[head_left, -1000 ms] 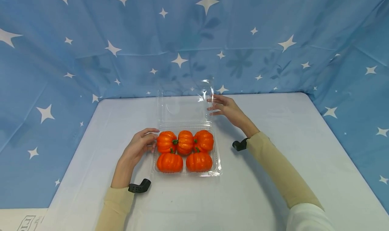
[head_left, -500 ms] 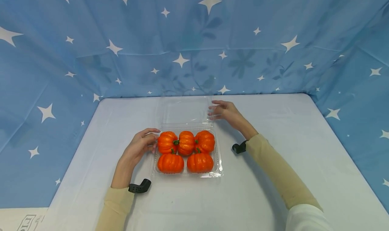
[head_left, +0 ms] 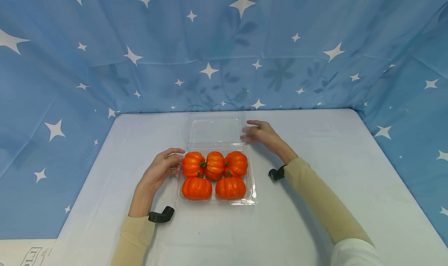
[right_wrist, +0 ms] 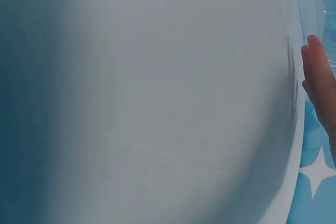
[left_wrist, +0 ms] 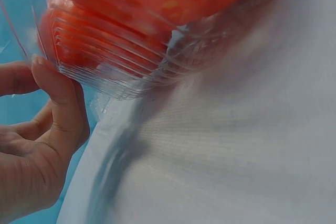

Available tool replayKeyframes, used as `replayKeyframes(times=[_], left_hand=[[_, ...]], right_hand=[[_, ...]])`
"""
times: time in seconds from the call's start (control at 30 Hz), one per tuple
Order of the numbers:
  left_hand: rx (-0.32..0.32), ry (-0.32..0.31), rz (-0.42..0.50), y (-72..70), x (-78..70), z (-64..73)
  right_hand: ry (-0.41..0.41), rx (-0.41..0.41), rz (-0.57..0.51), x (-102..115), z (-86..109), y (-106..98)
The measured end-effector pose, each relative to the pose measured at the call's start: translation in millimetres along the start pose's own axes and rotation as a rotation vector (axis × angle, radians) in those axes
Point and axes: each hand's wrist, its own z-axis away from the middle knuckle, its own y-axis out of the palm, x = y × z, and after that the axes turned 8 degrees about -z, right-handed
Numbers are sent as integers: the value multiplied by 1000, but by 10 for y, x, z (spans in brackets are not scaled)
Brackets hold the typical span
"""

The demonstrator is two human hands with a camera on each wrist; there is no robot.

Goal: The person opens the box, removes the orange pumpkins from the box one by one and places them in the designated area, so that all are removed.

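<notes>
Nearest me: my two tan sleeves, left [head_left: 131, 240] and right [head_left: 325, 200], lying over a white tabletop [head_left: 210, 238]. White fabric [head_left: 353, 252] covers the near end of the right sleeve. Black wrist devices, left [head_left: 161, 214] and right [head_left: 276, 174], sit at the cuffs.

Clear plastic container [head_left: 250, 200] about mid-table, roughly between my hands. Five orange pumpkins inside, two rows. Near row: a left one [head_left: 196, 188] and a right one [head_left: 230, 188]. Far row: left [head_left: 193, 165], middle [head_left: 214, 165], right [head_left: 236, 163]; green stems showing.

My left hand [head_left: 161, 165] is at the container's left side toward its far corner, fingers bent, a fingertip against the ribbed plastic. Cannot tell whether it pinches the rim or merely rests there.

Farther: the container's clear lid [head_left: 215, 130], hinged along the far side, folded back. My right hand [head_left: 263, 134] is released, fingers loose, right at the lid's right edge; contact unclear.

Farthest: blue curtain [head_left: 224, 36] printed with white stars, behind the table's far edge.
</notes>
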Motion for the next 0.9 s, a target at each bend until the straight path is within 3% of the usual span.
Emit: replayKeyframes(times=[0.27,0.43,0.67,0.9], left_hand=[[5,13,-8,7,-9,-13],[6,5,-16,10,-34,-8],[14,-2,-20,10,-28,13],[26,2,-4,8,-24,19]], right_hand=[[-11,-9,90,64,141,18],[-53,-42,305,145,289,42],[-216,-84,579,201,557,113],[-392,9,689,190,830,230]])
